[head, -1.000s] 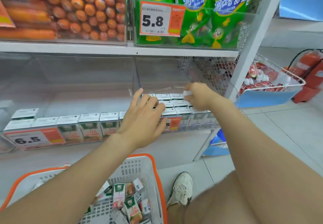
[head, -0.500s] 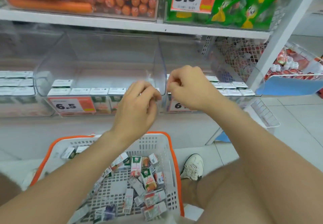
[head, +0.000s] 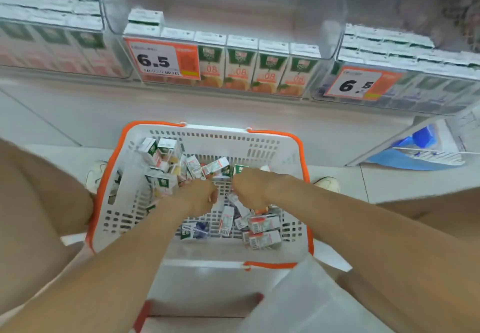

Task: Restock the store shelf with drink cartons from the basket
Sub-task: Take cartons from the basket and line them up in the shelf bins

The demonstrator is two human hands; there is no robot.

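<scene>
Head view: your left hand (head: 200, 195) and right hand (head: 250, 187) are both down inside the basket (head: 275, 140), fingers curled, close together over the loose cartons (head: 262, 225). Cannot tell whether either hand grips one; blur hides the fingertips. Basket sits on the floor between your knees. Above, the shelf bin (head: 259, 65) holds a front row of orange cartons beside a 6.5 tag (head: 162, 60).

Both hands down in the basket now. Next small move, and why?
Probably close the hands on cartons and lift. Left hand and right hand sit low in the basket among loose cartons, with no clear grip showing, and the middle bin has just one row at its front.
</scene>
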